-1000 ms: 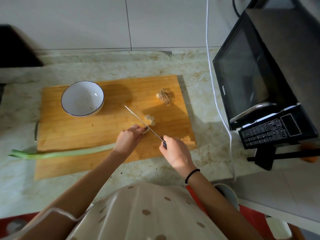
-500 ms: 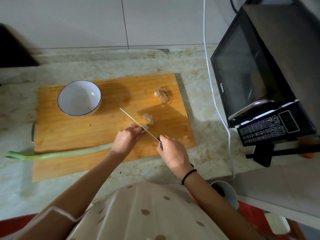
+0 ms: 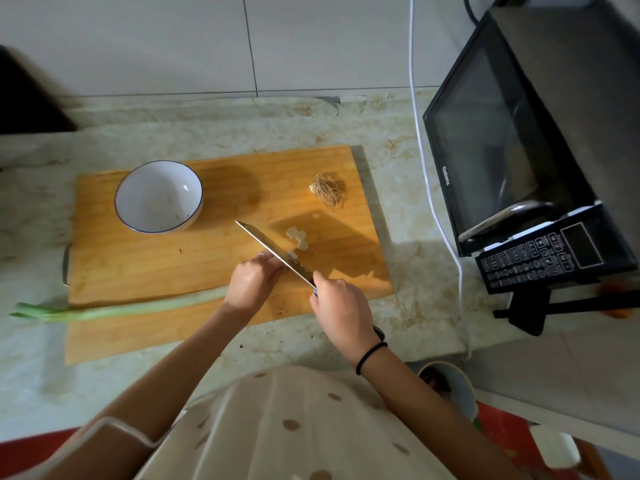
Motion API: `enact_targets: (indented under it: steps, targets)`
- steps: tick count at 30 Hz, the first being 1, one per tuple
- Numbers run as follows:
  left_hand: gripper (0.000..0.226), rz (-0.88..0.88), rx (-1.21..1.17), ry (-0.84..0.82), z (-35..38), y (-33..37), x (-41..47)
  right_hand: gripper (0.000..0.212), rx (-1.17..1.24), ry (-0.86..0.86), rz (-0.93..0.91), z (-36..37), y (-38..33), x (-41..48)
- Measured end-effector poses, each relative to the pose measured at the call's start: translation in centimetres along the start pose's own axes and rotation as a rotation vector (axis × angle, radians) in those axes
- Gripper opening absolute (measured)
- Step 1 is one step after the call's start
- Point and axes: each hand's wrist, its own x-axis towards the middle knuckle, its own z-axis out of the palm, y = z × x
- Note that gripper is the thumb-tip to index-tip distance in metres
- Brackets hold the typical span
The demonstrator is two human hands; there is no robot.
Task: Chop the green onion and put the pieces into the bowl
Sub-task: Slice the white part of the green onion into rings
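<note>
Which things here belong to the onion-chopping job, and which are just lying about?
Job: green onion, cut pieces, knife, bowl, cutting board, left hand holding the onion, right hand gripping the knife.
Lying about: trimmed roots, microwave, white cable, cup.

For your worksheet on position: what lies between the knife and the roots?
In the head view, pale cut pieces lie on the board between knife and roots.

The green onion (image 3: 121, 310) is held on the cutting board (image 3: 156, 265) by the left hand (image 3: 254, 284), and the knife (image 3: 273, 252) is gripped by the right hand (image 3: 341, 308) beside cut slices (image 3: 297, 236).
</note>
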Motion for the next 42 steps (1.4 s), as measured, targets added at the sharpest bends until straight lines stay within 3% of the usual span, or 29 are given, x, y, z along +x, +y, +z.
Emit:
enact_targets:
  steps: [4,7,19,32,38,42]
  targets:
    - [0.016,-0.012,0.005,-0.051,0.4,-0.5,0.1,0.002,0.099,-0.031,0.066,0.4,0.2,0.2]
    - [0.018,-0.008,0.03,-0.064,0.5,-0.5,0.2,0.014,0.152,-0.056,0.132,0.7,0.8,0.7]
    - [0.013,-0.023,0.06,-0.081,0.6,-0.6,0.6,0.018,0.2,-0.069,0.135,0.7,1.6,2.1]
    - [0.022,-0.09,0.086,-0.124,0.5,-0.3,0.1,0.014,0.228,-0.032,0.145,1.5,-0.8,4.7]
    - [0.037,-0.096,0.131,-0.114,0.2,-0.3,-0.9,0.034,0.322,-0.024,0.193,0.7,-0.4,5.8]
    - [0.043,-0.084,0.107,-0.099,0.1,-0.3,-1.5,0.033,0.411,0.034,0.215,0.2,0.1,5.7]
